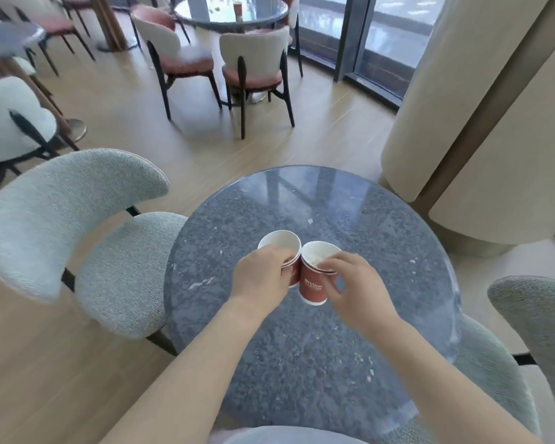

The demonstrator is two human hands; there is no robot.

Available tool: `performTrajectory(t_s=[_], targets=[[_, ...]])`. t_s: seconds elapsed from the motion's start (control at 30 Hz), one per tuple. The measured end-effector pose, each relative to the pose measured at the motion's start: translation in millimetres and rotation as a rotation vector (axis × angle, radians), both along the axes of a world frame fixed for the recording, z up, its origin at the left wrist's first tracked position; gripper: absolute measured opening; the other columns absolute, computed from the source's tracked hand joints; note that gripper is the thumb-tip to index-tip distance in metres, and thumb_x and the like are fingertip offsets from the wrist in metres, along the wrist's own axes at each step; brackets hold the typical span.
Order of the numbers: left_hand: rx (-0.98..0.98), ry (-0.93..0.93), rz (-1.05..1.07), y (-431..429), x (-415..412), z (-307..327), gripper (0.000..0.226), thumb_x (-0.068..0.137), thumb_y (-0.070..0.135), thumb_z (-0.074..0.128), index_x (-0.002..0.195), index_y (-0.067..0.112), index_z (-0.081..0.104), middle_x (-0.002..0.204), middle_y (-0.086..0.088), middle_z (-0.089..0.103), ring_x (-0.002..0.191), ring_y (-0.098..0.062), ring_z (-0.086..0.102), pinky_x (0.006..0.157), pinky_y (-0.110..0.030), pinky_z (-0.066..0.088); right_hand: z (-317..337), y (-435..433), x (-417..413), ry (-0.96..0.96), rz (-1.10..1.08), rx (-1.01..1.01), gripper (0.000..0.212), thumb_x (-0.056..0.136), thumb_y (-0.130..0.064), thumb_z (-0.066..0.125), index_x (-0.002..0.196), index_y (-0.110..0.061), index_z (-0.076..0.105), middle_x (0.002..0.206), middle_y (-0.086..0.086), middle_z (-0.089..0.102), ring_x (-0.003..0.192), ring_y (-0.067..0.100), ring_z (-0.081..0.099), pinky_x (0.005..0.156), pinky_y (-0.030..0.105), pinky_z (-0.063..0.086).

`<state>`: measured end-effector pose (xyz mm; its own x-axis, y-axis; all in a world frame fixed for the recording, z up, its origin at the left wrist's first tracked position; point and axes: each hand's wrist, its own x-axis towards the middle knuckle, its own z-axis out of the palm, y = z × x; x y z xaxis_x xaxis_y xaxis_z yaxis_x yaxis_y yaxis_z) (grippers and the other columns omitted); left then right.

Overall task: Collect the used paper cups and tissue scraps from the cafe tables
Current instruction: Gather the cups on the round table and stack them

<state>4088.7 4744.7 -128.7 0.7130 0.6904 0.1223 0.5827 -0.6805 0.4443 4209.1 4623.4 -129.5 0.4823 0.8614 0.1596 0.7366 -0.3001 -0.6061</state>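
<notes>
Two red paper cups with white insides are held side by side above the round grey stone table. My left hand grips the left cup at its rim. My right hand pinches the rim of the right cup, which has something white like tissue inside. The two cups touch each other. A small white scrap lies on the table just beyond the cups. Another red cup stands on the far round table.
Pale green upholstered chairs stand at the left and right of my table. Cream chairs with red seats ring the far table. A curved beige wall panel rises at the right, with a glass door behind.
</notes>
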Motion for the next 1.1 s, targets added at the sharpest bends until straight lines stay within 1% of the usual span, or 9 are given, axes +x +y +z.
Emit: performTrajectory(t_s=[0.17, 0.27, 0.4, 0.5, 0.63, 0.8, 0.9, 0.97, 1.1], targets=[[-0.016, 0.015, 0.077, -0.1, -29.5, 8.0, 0.014, 0.087, 0.024, 0.052, 0.094, 0.021, 0.065, 0.099, 0.002, 0.065, 0.092, -0.026, 0.058, 0.071, -0.038, 0.049, 4.2, 9.0, -15.5, -0.005, 0.087, 0.034, 0.018, 0.083, -0.011, 0.063, 0.099, -0.015, 0.069, 0.103, -0.003, 0.065, 0.1, 0.021, 0.056, 0.081, 0.033, 0.047], [-0.031, 0.042, 0.115, 0.8, -52.1, 9.1, 0.013, 0.087, 0.023, 0.052, 0.092, 0.02, 0.064, 0.097, 0.003, 0.065, 0.091, -0.025, 0.057, 0.071, -0.04, 0.048, 2.0, 17.8, -30.2, 0.004, 0.135, 0.031, 0.018, 0.081, -0.009, 0.064, 0.098, -0.014, 0.069, 0.103, -0.003, 0.065, 0.101, 0.02, 0.056, 0.079, 0.027, 0.044], [-0.044, 0.054, 0.167, 3.6, -81.7, 7.3, 0.013, 0.088, 0.027, 0.051, 0.091, 0.022, 0.063, 0.096, 0.004, 0.064, 0.091, -0.022, 0.057, 0.07, -0.037, 0.048, 0.3, 30.3, -54.5, 0.02, 0.199, 0.021, 0.017, 0.081, -0.008, 0.064, 0.096, -0.014, 0.069, 0.102, -0.004, 0.064, 0.099, 0.02, 0.056, 0.077, 0.026, 0.043], [-0.02, 0.05, 0.181, 10.1, -100.3, 6.2, 0.016, 0.09, 0.03, 0.049, 0.093, 0.023, 0.062, 0.096, 0.004, 0.063, 0.09, -0.021, 0.057, 0.07, -0.035, 0.047, 2.1, 40.7, -71.6, 0.011, 0.201, 0.029, 0.015, 0.079, -0.008, 0.066, 0.092, -0.015, 0.07, 0.099, -0.005, 0.065, 0.097, 0.02, 0.057, 0.075, 0.025, 0.042], [-0.038, 0.036, 0.187, 29.7, -128.9, 4.5, 0.015, 0.089, 0.029, 0.049, 0.094, 0.024, 0.062, 0.098, 0.005, 0.063, 0.089, -0.021, 0.058, 0.07, -0.033, 0.045, 3.6, 62.2, -97.9, 0.0, 0.227, 0.026, 0.015, 0.077, -0.007, 0.069, 0.09, -0.015, 0.07, 0.097, -0.005, 0.065, 0.094, 0.021, 0.058, 0.074, 0.025, 0.042], [-0.065, 0.051, 0.251, 65.6, -185.5, 2.3, 0.013, 0.088, 0.03, 0.051, 0.094, 0.025, 0.062, 0.097, 0.007, 0.064, 0.088, -0.021, 0.059, 0.069, -0.034, 0.047, 2.7, 106.7, -148.8, -0.006, 0.284, 0.01, 0.017, 0.075, -0.007, 0.07, 0.089, -0.016, 0.07, 0.097, -0.005, 0.065, 0.093, 0.022, 0.059, 0.073, 0.024, 0.041], [-0.101, 0.047, 0.312, 90.7, -231.5, 3.9, 0.013, 0.087, 0.028, 0.053, 0.095, 0.027, 0.063, 0.1, 0.008, 0.064, 0.09, -0.022, 0.059, 0.072, -0.037, 0.05, 2.6, 140.9, -189.2, -0.007, 0.353, -0.001, 0.015, 0.075, -0.008, 0.07, 0.089, -0.016, 0.07, 0.096, -0.005, 0.065, 0.092, 0.022, 0.059, 0.074, 0.023, 0.041], [-0.105, 0.042, 0.363, 106.9, -264.3, 6.1, 0.013, 0.087, 0.028, 0.054, 0.096, 0.029, 0.063, 0.1, 0.009, 0.065, 0.091, -0.02, 0.06, 0.074, -0.036, 0.049, 3.3, 163.9, -218.7, -0.002, 0.401, -0.004, 0.015, 0.075, -0.01, 0.07, 0.088, -0.017, 0.07, 0.096, -0.005, 0.065, 0.092, 0.02, 0.058, 0.074, 0.022, 0.04], [-0.128, 0.012, 0.461, 133.5, -330.1, 10.0, 0.013, 0.085, 0.021, 0.055, 0.092, 0.027, 0.065, 0.095, 0.008, 0.066, 0.091, -0.018, 0.059, 0.076, -0.035, 0.048, 2.3, 209.5, -278.2, -0.011, 0.511, 0.006, 0.013, 0.076, -0.012, 0.07, 0.088, -0.016, 0.069, 0.096, -0.004, 0.065, 0.092, 0.021, 0.059, 0.073, 0.023, 0.041]])
